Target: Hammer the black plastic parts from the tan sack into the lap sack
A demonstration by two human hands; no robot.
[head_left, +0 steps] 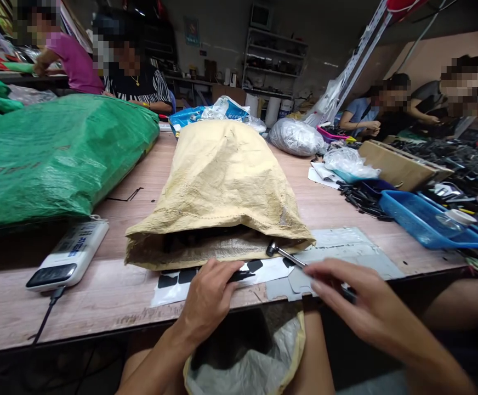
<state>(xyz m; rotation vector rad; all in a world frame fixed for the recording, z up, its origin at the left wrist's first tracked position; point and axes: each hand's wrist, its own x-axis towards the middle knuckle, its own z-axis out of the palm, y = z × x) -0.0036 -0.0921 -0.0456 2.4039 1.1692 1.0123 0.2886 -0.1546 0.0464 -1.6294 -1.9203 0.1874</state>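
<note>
In the head view, my right hand (358, 291) grips a small metal tool that looks like a hammer (290, 257). Its rounded head lies at the mouth of a yellow woven sack (231, 175), and a dark handle shows behind my fingers. My left hand (208, 291) pinches a thin black piece (241, 275) at the table's front edge. Under it lies a white sheet (222, 282) bearing black patches. A grey plate (346, 252) is beside the sheet, below my right hand. The inside of the sack is mostly dark.
A big green sack (58, 153) fills the left side, with a white power bank (68, 258) and its cable in front. A blue tray (428, 219) and black parts (362, 200) are at the right. Another open sack (280, 356) sits between my legs. Several people work around.
</note>
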